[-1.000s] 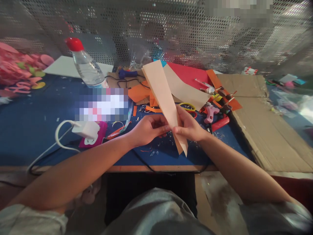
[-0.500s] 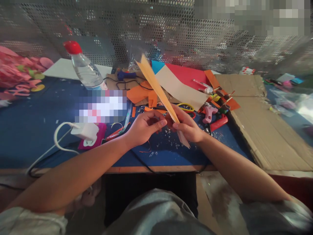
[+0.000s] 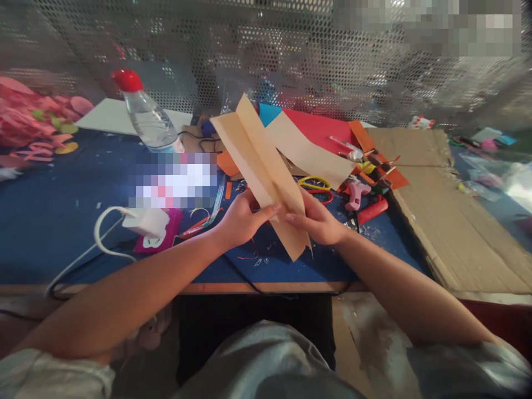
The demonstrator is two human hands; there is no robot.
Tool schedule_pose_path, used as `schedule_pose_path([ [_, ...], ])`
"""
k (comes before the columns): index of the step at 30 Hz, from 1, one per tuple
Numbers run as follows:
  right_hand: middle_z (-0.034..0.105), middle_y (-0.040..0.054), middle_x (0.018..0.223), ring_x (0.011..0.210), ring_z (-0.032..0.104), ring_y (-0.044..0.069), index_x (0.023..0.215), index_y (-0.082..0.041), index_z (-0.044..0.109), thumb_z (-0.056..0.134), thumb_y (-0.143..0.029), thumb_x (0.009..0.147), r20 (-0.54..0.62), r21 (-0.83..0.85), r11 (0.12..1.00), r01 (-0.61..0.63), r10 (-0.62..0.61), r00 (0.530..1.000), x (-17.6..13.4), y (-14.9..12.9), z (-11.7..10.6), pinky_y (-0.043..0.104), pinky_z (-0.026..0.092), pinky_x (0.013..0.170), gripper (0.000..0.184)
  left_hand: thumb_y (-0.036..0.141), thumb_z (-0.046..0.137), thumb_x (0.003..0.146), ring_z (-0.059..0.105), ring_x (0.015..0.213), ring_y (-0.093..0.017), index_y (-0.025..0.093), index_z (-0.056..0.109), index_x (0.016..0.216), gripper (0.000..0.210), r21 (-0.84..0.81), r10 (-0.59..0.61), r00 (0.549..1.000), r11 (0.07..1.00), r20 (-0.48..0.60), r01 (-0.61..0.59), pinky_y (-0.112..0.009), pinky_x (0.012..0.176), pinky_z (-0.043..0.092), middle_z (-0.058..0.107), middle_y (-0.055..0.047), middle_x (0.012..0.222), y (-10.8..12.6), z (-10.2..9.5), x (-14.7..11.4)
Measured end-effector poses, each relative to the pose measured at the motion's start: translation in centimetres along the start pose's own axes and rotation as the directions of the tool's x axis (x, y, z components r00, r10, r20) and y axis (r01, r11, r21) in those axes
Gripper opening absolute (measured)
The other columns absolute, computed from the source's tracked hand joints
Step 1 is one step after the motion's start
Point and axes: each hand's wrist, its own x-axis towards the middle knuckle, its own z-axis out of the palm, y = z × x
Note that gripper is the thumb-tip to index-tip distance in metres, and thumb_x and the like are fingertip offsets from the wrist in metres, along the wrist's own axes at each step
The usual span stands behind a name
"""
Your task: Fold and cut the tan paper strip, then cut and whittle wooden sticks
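Note:
A long strip of tan paper (image 3: 253,155), creased lengthwise and partly opened out, slants above the table between my two hands. My left hand (image 3: 246,220) grips its left edge, thumb on top and fingers underneath. On the lower right side, my right hand (image 3: 320,219) pinches the same paper with its thumb on the face. The fingers behind the paper are hidden. Beyond it lie a cream paper sheet (image 3: 313,149), a red sheet (image 3: 320,124) and scissors with a yellow handle (image 3: 315,183).
A water bottle (image 3: 150,119) with a red cap stands back left. A white charger (image 3: 146,221) sits in a magenta power strip (image 3: 177,219). On the right are a pink glue gun (image 3: 356,194), orange paper pieces (image 3: 393,176) and flat cardboard (image 3: 465,233). Pink paper shapes (image 3: 37,119) lie far left.
The folded paper has turned and spread from a narrow edge-on strip to show its wide inner faces. My left hand now grips its left edge; my right hand keeps hold.

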Motion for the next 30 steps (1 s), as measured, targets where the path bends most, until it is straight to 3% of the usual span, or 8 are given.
schedule_pose_path([
  [6, 0.08, 0.0068, 0.119, 0.118, 0.074, 0.035, 0.12, -0.024, 0.075, 0.076, -0.055, 0.088, -0.148, 0.246, 0.959, -0.137, 0.177, 0.973, 0.3, -0.5, 0.0, 0.049, 0.062, 0.099, 0.045, 0.042, 0.086, 0.086, 0.077, 0.111, -0.031, 0.017, 0.077, 0.11, 0.036, -0.175, 0.041, 0.997, 0.983, -0.068, -0.053, -0.046, 0.102, 0.059, 0.084, -0.01, 0.11, -0.4, 0.0, 0.2],
  [12, 0.081, 0.004, 0.091, 0.081, 0.077, 0.025, 0.1, -0.023, 0.077, 0.083, -0.058, 0.081, -0.187, 0.358, 0.919, -0.168, 0.247, 0.951, 0.8, -0.8, 0.1, 0.039, 0.063, 0.077, 0.04, 0.037, 0.084, 0.087, 0.077, 0.113, -0.031, 0.018, 0.075, 0.113, 0.034, -0.257, 0.026, 0.995, 0.965, -0.098, -0.051, -0.046, 0.104, 0.058, 0.083, -0.01, 0.113, -0.1, 0.1, 0.3],
  [17, 0.078, 0.0017, 0.082, 0.068, 0.072, 0.02, 0.096, -0.023, 0.076, 0.087, -0.054, 0.08, -0.192, 0.414, 0.892, -0.182, 0.281, 0.94, 0.7, -0.6, 0.0, 0.032, 0.058, 0.064, 0.037, 0.035, 0.084, 0.085, 0.077, 0.112, -0.031, 0.019, 0.071, 0.115, 0.037, -0.281, -0.009, 0.99, 0.959, -0.142, -0.031, -0.045, 0.101, 0.059, 0.082, -0.009, 0.114, 0.2, 0.2, 0.4],
  [20, 0.081, 0.003, 0.09, 0.073, 0.075, 0.021, 0.102, -0.023, 0.076, 0.088, -0.054, 0.081, -0.158, 0.43, 0.881, -0.196, 0.287, 0.945, 0.6, -0.4, 0.0, 0.033, 0.059, 0.066, 0.039, 0.033, 0.083, 0.086, 0.077, 0.115, -0.031, 0.019, 0.069, 0.119, 0.038, -0.308, -0.026, 0.99, 0.951, -0.142, -0.019, -0.047, 0.104, 0.059, 0.082, -0.01, 0.115, 0.4, 0.2, 0.3],
  [26, 0.083, 0.0069, 0.112, 0.104, 0.08, 0.029, 0.109, -0.023, 0.077, 0.089, -0.051, 0.084, -0.139, 0.375, 0.916, -0.144, 0.209, 0.968, 0.8, -0.3, 0.1, 0.045, 0.065, 0.094, 0.039, 0.036, 0.086, 0.085, 0.078, 0.112, -0.034, 0.017, 0.074, 0.117, 0.039, -0.31, -0.06, 0.994, 0.95, -0.093, 0.028, -0.053, 0.106, 0.059, 0.083, -0.011, 0.111, 0.6, 0.3, 0.1],
  [30, 0.083, 0.008, 0.117, 0.112, 0.079, 0.032, 0.116, -0.024, 0.074, 0.089, -0.05, 0.084, -0.164, 0.369, 0.921, -0.123, 0.195, 0.967, 1.0, -0.7, 0.3, 0.051, 0.065, 0.101, 0.044, 0.038, 0.09, 0.082, 0.079, 0.109, -0.034, 0.015, 0.079, 0.111, 0.039, -0.272, -0.085, 0.995, 0.96, -0.058, 0.066, -0.054, 0.108, 0.058, 0.084, -0.013, 0.11, 0.5, 0.3, 0.0],
])
